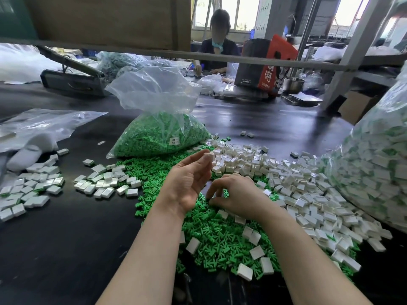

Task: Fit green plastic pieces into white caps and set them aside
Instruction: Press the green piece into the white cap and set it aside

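My left hand is raised palm-in above the heap, thumb and fingertips pinched on a single white cap, with the other fingers loosely curled. My right hand is down on the green pieces, its fingertips closing around one green piece at the top of the pile; whether I have it lifted free I cannot tell. So I judge I am at the pick-up part of the cycle: cap ready in one hand, insert being fetched with the other. The next move calls for turning the green piece the right way round, bringing it up to the open side of the cap and pressing it home. Around my hands, loose white caps lie heaped to the right and scattered over the green. Off to the left on the dark table sit flat clusters of white caps, which look like the set-aside ones. Beyond stands an open bag of green pieces.
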A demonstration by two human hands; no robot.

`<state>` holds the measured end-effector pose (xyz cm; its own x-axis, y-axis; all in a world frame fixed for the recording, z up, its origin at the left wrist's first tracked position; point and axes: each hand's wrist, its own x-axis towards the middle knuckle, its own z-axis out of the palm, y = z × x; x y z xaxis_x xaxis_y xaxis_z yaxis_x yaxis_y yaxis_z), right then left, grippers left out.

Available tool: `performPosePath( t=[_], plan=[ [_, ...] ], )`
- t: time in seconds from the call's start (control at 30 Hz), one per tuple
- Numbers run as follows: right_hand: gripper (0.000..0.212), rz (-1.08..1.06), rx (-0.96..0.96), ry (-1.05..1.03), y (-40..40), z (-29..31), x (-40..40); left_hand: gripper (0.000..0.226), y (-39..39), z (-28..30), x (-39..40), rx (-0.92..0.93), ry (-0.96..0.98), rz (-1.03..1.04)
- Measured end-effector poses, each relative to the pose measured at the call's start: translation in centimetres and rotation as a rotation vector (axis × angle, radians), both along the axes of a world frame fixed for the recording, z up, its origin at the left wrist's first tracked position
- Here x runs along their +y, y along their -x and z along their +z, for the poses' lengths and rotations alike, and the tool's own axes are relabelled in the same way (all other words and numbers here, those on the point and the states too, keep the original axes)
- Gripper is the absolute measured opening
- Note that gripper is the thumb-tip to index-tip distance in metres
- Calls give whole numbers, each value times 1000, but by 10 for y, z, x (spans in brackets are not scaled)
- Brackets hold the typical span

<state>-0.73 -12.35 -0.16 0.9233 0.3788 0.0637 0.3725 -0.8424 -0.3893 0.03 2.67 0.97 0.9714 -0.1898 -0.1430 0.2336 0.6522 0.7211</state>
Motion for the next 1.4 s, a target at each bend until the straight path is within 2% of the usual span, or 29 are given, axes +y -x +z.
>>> performPosePath(
  t=[0.1,0.27,0.5,0.6,0.73,0.83,0.97,1.13,1.4],
  plan=[
    [4,-5,11,-6,0,-1,2,32,-2,-1,3,4,20,-6],
    [14,-71,-51,86,-1,-2,0,32,-2,-1,6,-11,26,-10],
    [5,-138,-39,83,-1,-3,-2,31,-1,-1,5,-24,-39,6],
    [9,-200,-19,-182,-2,-3,-4,31,-3,-1,5,-19,-59,20],
    [8,-261,9,-837,0,6,-8,30,-3,-2,5,-23,-61,13],
    [13,-221,39,-1136,2,12,-10,34,-3,-1,2,-28,-67,13],
    [16,-189,23,-1239,1,13,-7,31,-3,-2,1,-40,-74,12],
    [13,-201,-80,-1224,0,11,-6,31,-3,-3,0,-55,-121,15],
    [12,-164,-103,-1187,1,11,-5,34,-2,-4,0,-94,-190,9]
  ],
)
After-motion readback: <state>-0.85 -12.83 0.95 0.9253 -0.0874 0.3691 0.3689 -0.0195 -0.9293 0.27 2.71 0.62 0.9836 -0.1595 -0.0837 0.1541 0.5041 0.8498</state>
